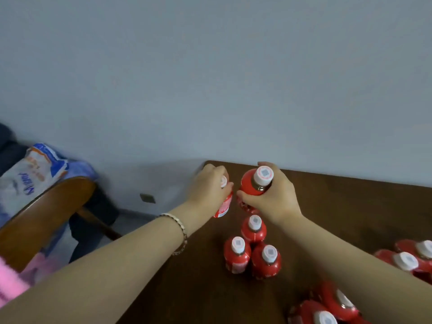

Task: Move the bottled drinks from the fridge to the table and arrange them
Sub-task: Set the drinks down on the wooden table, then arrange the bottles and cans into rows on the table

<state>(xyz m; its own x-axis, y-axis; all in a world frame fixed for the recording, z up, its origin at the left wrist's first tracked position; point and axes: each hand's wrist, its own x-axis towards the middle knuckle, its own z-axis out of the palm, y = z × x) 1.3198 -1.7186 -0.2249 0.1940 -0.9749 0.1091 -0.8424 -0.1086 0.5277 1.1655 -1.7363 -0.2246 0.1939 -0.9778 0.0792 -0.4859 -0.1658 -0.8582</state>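
Two bottles are in hand at the far left corner of the table (350,206); the left bottle (224,208) is mostly hidden behind the left hand (211,183), with only part of its white cap and lower red label showing, both blurred; whether its base touches the table cannot be told. Left fingers are curled round its neck. The right hand (273,197) clamps fingers and thumb round the shoulder of the right bottle (253,185), just under the cap; its base is covered by the hand. Both held bottles stand just beside each other, near the wall (210,78). The edge bottles (406,260) at the right and the bottom bottles (327,307) are cut off by the frame and partly covered by the right forearm; their count cannot be told.

The three upright bottles (253,230) form a tight triangle between the forearms, touching one another, on the near side of the right bottle. A bracelet (180,228) circles the left wrist; a pink sleeve (9,284) fills the lower left corner. Left of the table, a wooden chair (46,206) carries a blue-and-white bag (30,169); its print is too blurred to read.

Dark liquid shows through the clear neck of the right bottle.
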